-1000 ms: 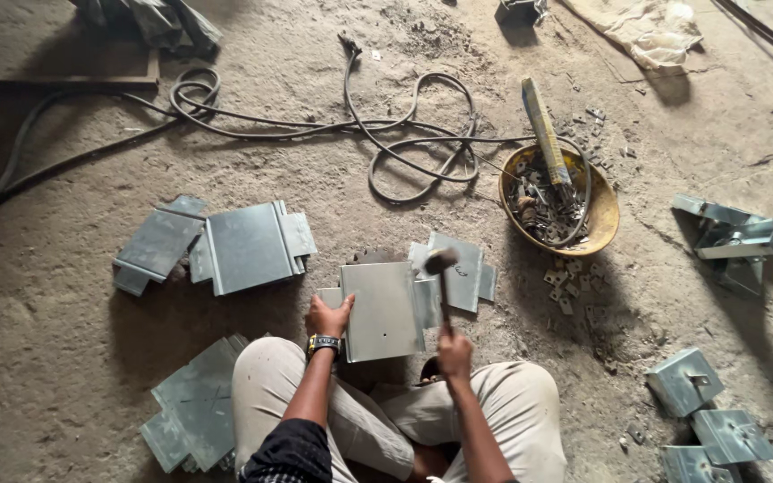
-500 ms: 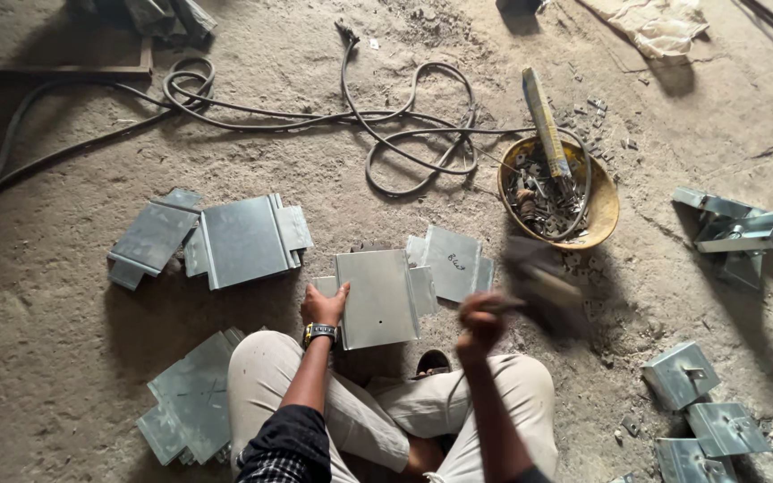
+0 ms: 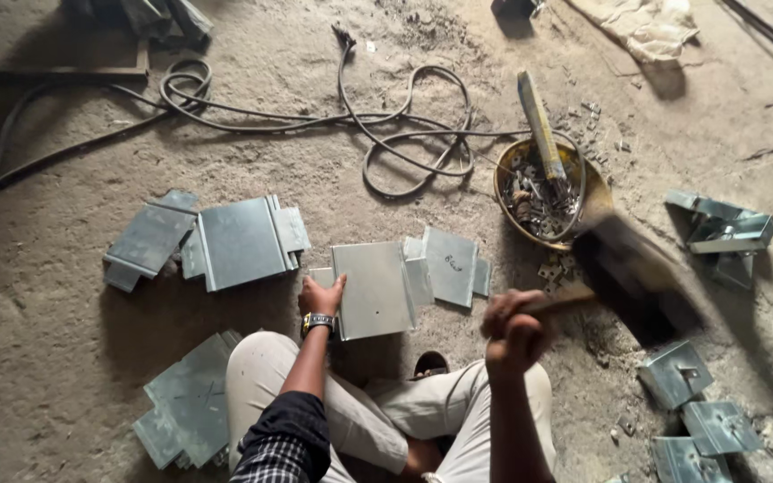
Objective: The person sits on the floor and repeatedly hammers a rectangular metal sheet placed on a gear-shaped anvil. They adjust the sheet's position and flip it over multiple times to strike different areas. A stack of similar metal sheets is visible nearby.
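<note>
- Left hand (image 3: pixel 321 296): resting on the near-left edge of the metal plate (image 3: pixel 374 288). Fingers lie together and curled onto that edge, pressing it to the floor; thumb position cannot be told. A dark wristband (image 3: pixel 317 321) sits on the wrist.
- Right hand (image 3: pixel 513 327): raised above the lap, fingers wrapped tight into a fist round the handle of the hammer (image 3: pixel 632 268). No gap visible between fingers and handle.
- Hammer: heavily motion-blurred. The handle runs from the fist out to the right and slightly away from the person; the dark head is at the far right end, clear of the plate. Long axis roughly left to right in the view. Fine detail of the head cannot be told.
- Metal plate: flat on the concrete floor (image 3: pixel 73 358) directly ahead of the knees, grey, near rectangular, long axis running away from the person with a slight tilt.
- Adjacent items: a second folded plate (image 3: pixel 450 265) lies just beside it on the right, overlapping its edge. Another stack of plates (image 3: pixel 242 241) lies further left, and one more stack (image 3: pixel 188 402) beside the left knee.
- A yellow pan (image 3: pixel 594 190) of small metal scraps stands beyond the hammer. Black cable (image 3: pixel 404 134) loops across the floor behind it.
- Small bent brackets (image 3: pixel 677 373) lie at right, well apart from the plate.
</note>
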